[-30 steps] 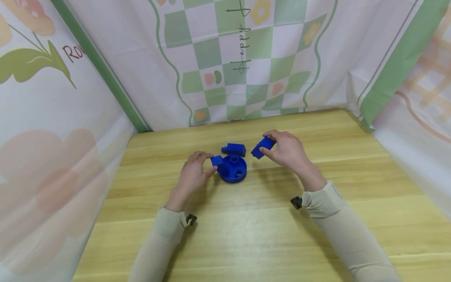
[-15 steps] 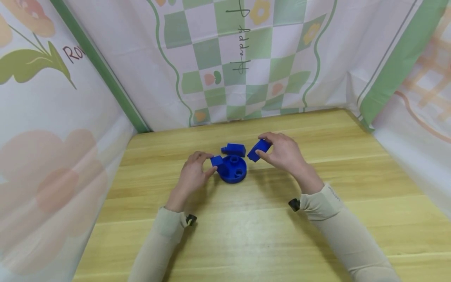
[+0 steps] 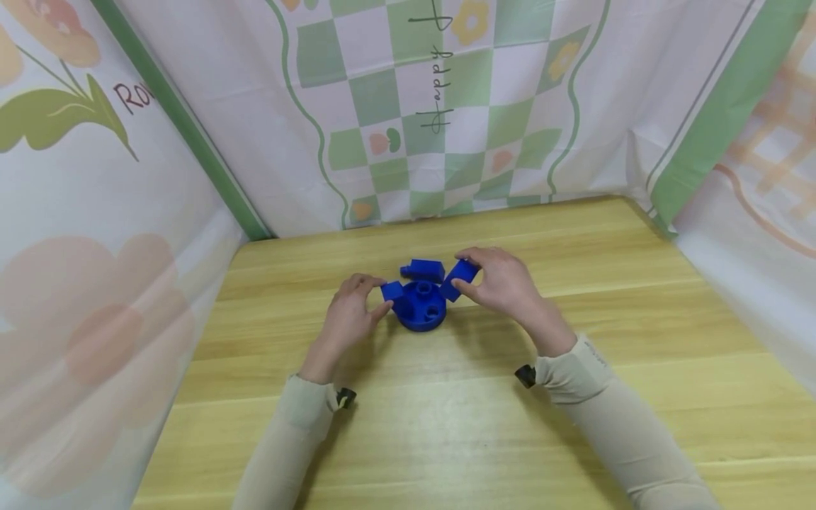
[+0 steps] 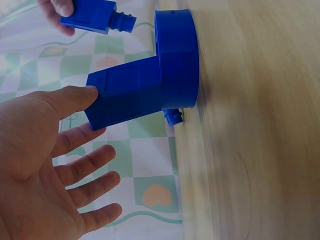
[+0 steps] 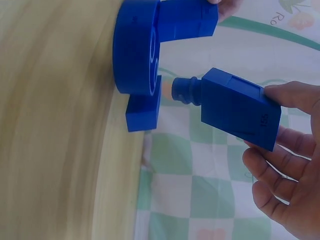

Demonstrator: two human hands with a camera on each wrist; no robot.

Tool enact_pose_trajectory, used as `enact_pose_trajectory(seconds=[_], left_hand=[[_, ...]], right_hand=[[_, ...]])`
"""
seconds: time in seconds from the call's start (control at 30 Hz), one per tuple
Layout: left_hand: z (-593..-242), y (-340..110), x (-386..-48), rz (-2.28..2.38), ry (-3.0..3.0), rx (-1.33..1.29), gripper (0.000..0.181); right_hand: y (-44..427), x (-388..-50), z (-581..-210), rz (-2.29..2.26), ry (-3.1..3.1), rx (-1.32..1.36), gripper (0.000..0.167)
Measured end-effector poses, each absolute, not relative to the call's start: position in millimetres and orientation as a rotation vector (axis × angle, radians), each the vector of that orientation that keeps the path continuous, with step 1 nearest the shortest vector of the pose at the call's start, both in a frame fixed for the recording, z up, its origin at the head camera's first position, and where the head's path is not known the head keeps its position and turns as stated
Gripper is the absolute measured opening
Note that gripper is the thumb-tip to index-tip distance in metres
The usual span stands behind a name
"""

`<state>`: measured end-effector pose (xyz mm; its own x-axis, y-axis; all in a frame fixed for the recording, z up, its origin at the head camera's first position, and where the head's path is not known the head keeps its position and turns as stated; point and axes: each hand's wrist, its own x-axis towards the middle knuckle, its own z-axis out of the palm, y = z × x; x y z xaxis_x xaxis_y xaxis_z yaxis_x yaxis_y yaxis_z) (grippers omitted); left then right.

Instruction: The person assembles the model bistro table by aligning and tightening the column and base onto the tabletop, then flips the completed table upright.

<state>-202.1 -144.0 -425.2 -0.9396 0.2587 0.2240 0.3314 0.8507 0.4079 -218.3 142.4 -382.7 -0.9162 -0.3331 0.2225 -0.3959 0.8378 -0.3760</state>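
Note:
A round blue base [image 3: 421, 312] with round sockets lies on the table. My left hand [image 3: 347, 312] pinches the top of a blue block [image 4: 125, 92] that stands tilted in the base's left side. Between thumb and fingers my right hand [image 3: 506, 283] pinches a second blue block [image 5: 240, 110], its ribbed round peg pointing at the base with a gap between them in the right wrist view. A third blue block [image 3: 426, 270] lies on its side just behind the base, its small peg to the left.
The wooden table [image 3: 433, 425] extends to a patterned cloth [image 3: 376, 92] behind it. More printed cloth [image 3: 95, 283] hangs along the left side, and another [image 3: 752, 234] along the right. A small dark device sits at each wrist.
My right hand has moved left and slightly nearer to me, bringing its block close to the base's right edge. My left hand has stayed in place with its block.

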Motion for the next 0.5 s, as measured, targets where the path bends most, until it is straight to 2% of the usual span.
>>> enact_pose_trajectory(seconds=[0.5], left_hand=[[-424.8, -144.5, -202.9, -0.66, -2.86, -0.465, 0.045]], right_hand=[[127.5, -216.0, -389.4, 0.643, -2.854, 0.674, 0.052]])
